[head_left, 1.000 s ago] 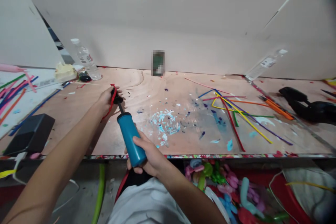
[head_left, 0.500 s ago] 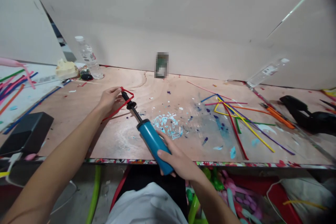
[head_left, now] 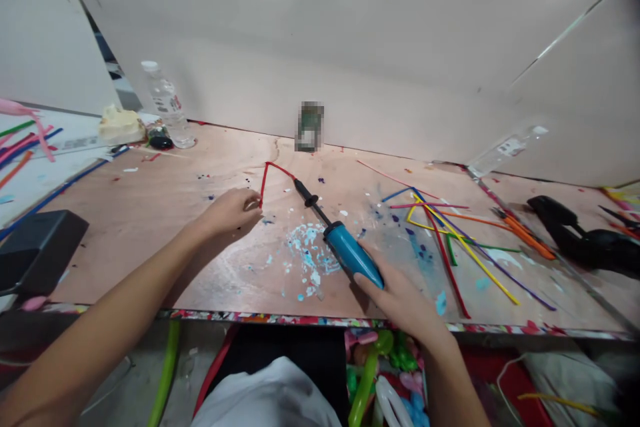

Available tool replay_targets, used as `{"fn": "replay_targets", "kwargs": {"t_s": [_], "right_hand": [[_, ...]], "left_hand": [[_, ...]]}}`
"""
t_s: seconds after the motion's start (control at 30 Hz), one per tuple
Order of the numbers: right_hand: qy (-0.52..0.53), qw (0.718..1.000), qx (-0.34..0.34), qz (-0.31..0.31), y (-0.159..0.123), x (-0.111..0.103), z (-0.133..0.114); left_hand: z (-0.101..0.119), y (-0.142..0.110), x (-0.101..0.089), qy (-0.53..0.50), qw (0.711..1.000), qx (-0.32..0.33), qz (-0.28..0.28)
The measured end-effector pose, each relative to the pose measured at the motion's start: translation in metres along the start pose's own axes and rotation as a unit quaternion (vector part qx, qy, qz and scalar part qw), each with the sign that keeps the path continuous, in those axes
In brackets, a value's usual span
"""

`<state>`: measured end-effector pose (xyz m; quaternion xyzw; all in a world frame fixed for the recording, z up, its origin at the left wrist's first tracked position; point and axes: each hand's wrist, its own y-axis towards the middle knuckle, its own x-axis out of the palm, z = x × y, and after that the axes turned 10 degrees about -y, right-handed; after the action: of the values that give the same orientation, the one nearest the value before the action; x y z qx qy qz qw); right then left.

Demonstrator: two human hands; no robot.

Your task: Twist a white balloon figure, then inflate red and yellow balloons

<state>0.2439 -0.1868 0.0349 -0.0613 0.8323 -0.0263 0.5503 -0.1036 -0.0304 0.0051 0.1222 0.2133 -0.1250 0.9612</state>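
The blue hand pump lies slanted across the wooden table, its black nozzle pointing away to the left. My right hand is wrapped round its near end. From the nozzle tip runs a thin, uninflated red modelling balloon, which bends sharply and comes back towards me. Its lower end meets the curled fingertips of my left hand, which look pinched on it. Part of those fingers is hidden from view.
Several uninflated balloons lie crossed on the right, near orange-handled pliers and a black tool. Water bottles stand at the back. A dark box sits left. Inflated balloons fill a space below the table edge.
The pump has moved right and away from me with my right hand. My left hand has left the nozzle tip and come nearer; the red balloon now stretches out beyond the nozzle.
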Motion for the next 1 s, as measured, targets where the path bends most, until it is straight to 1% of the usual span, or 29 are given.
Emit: {"fn": "replay_targets", "kwargs": {"t_s": [0.03,0.1,0.17,0.23,0.3,0.33,0.37,0.43,0.47,0.5,0.57,0.6,0.67,0.7,0.77,0.83,0.87,0.9,0.93,0.97,1.0], "right_hand": [[-0.028,1.0,0.008,0.001,-0.001,0.0,0.004],[-0.103,0.994,0.031,0.0,-0.001,-0.003,0.009],[-0.189,0.981,0.046,0.014,0.004,-0.009,0.008],[-0.248,0.967,0.026,0.051,0.019,-0.017,-0.004],[-0.262,0.961,-0.037,0.087,0.044,-0.023,-0.027],[-0.259,0.959,-0.073,0.091,0.06,-0.024,-0.041],[-0.254,0.957,-0.106,0.087,0.078,-0.023,-0.056],[-0.255,0.954,-0.145,0.066,0.117,-0.019,-0.081],[-0.258,0.953,-0.148,0.06,0.135,-0.015,-0.091],[-0.259,0.954,-0.148,0.041,0.152,-0.01,-0.098],[-0.252,0.953,-0.166,-0.018,0.177,0.0,-0.104],[-0.251,0.951,-0.175,-0.04,0.184,0.004,-0.103],[-0.252,0.948,-0.182,-0.063,0.192,0.008,-0.097],[-0.254,0.948,-0.18,-0.066,0.193,0.007,-0.092],[-0.257,0.949,-0.169,-0.074,0.195,0.0,-0.077],[-0.258,0.949,-0.155,-0.091,0.198,-0.011,-0.059],[-0.258,0.95,-0.147,-0.1,0.199,-0.018,-0.05],[-0.258,0.95,-0.138,-0.109,0.202,-0.025,-0.041],[-0.257,0.951,-0.13,-0.117,0.203,-0.031,-0.034],[-0.255,0.951,-0.124,-0.125,0.205,-0.036,-0.028],[-0.25,0.952,-0.12,-0.132,0.206,-0.041,-0.023]], "left_hand": [[0.0,-0.002,0.001,0.066,0.997,0.021,-0.034],[0.002,-0.005,0.004,0.19,0.976,0.055,-0.087],[0.005,-0.005,0.007,0.256,0.961,0.052,-0.091],[0.006,0.001,0.01,0.292,0.955,0.016,-0.057],[0.005,0.016,0.012,0.312,0.95,-0.03,0.003],[0.003,0.026,0.012,0.32,0.946,-0.048,0.033],[0.001,0.036,0.011,0.326,0.942,-0.063,0.042],[-0.004,0.055,0.01,0.335,0.937,-0.091,0.033],[-0.007,0.062,0.009,0.337,0.936,-0.099,0.024],[-0.009,0.066,0.009,0.337,0.936,-0.101,0.019],[-0.014,0.071,0.008,0.336,0.937,-0.096,0.015],[-0.016,0.071,0.006,0.336,0.937,-0.092,0.014],[-0.021,0.072,-0.002,0.332,0.94,-0.071,0.032],[-0.024,0.073,-0.009,0.322,0.944,-0.058,0.055],[-0.028,0.081,-0.029,0.262,0.956,-0.037,0.124],[-0.028,0.093,-0.05,0.13,0.97,-0.038,0.202],[-0.025,0.1,-0.06,0.041,0.973,-0.044,0.221],[-0.022,0.107,-0.068,-0.05,0.972,-0.049,0.225],[-0.017,0.113,-0.075,-0.132,0.964,-0.043,0.228],[-0.011,0.118,-0.079,-0.207,0.95,-0.036,0.231],[-0.005,0.122,-0.082,-0.279,0.928,-0.028,0.246]]}}
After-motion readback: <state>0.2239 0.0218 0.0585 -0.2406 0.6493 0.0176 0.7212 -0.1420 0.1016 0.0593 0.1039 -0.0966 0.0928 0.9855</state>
